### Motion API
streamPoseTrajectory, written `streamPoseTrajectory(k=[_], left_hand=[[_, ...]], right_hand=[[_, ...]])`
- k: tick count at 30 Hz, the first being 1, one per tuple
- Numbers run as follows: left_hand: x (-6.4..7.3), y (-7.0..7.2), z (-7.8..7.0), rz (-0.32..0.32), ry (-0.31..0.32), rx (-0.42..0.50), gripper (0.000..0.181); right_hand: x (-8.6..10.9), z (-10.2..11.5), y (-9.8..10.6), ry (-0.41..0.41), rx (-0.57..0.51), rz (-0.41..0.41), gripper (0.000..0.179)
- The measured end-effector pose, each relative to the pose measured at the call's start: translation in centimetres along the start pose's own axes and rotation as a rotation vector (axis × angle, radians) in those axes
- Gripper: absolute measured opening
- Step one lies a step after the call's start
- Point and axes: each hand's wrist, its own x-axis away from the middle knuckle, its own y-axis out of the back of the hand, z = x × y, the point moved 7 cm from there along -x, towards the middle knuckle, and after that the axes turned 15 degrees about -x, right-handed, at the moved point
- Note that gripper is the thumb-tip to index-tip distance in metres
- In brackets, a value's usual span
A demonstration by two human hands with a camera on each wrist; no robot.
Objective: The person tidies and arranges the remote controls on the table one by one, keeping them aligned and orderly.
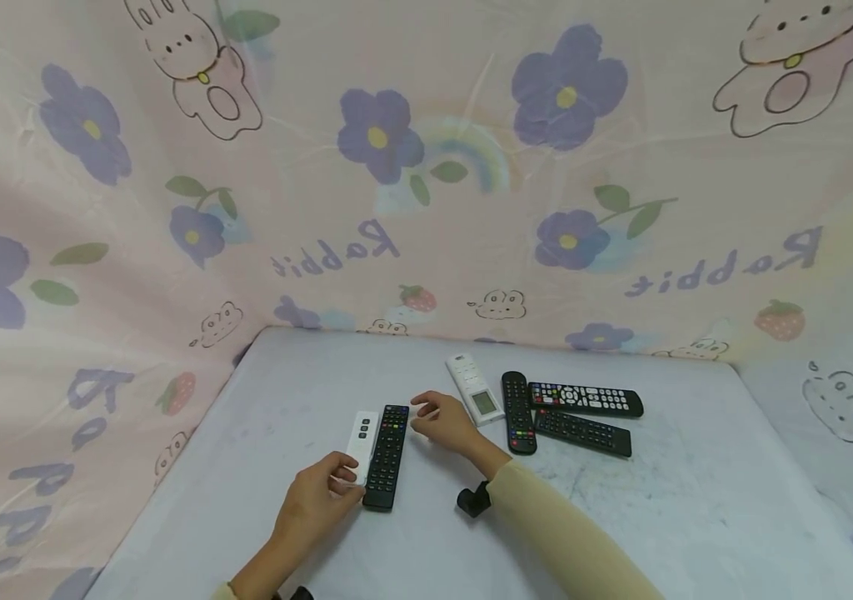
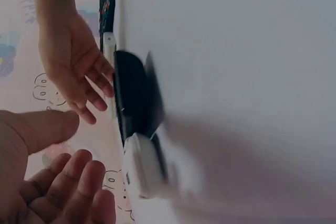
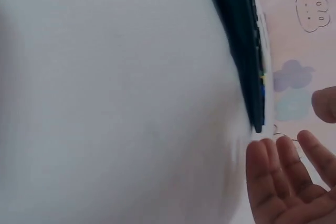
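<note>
A small white remote control (image 1: 363, 433) and a long black remote control (image 1: 387, 458) lie side by side on the table. My left hand (image 1: 317, 496) is at their near ends, fingers loosely bent beside the white remote. In the left wrist view, that hand (image 2: 63, 187) has thumb and fingers apart with nothing between them. Just right of the black remote's far end is my right hand (image 1: 445, 421), its fingers relaxed and holding nothing. The right wrist view has this hand (image 3: 283, 182) below the tip of a dark remote (image 3: 241, 40).
Right of my right hand lie a white remote with a screen (image 1: 475, 387), an upright-lying black remote (image 1: 519, 412), and two sideways black remotes, one farther back (image 1: 584, 400) and one nearer (image 1: 591, 435). Patterned fabric (image 1: 464, 233) hangs behind and beside the white-covered table (image 1: 681, 533).
</note>
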Motion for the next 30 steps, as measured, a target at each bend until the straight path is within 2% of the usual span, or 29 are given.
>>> streamPoseTrajectory(k=[3, 7, 10, 19, 25, 30], left_hand=[[-1.0, 0.5, -0.6, -0.011, -0.053, -0.007, 0.035], [-2.0, 0.7, -1.6, 0.008, -0.117, 0.019, 0.039], [-2.8, 0.7, -2.6, 0.044, -0.159, 0.05, 0.043], [-5.6, 0.9, -5.7, 0.094, -0.377, 0.101, 0.051], [-8.6, 0.4, -7.6, 0.113, -0.442, 0.089, 0.054], [-11.4, -0.5, -9.4, 0.149, -0.471, 0.063, 0.056]], right_hand=[[0.6, 0.8, 0.8, 0.046, 0.047, -0.03, 0.037], [1.6, 1.4, 1.8, 0.082, 0.118, -0.066, 0.039], [2.1, 1.3, 2.9, 0.084, 0.183, -0.102, 0.04], [3.6, 0.3, 6.1, 0.045, 0.318, -0.206, 0.045], [4.6, 0.6, 7.9, 0.036, 0.499, -0.249, 0.051], [5.3, 0.4, 9.3, 0.008, 0.557, -0.299, 0.054]])
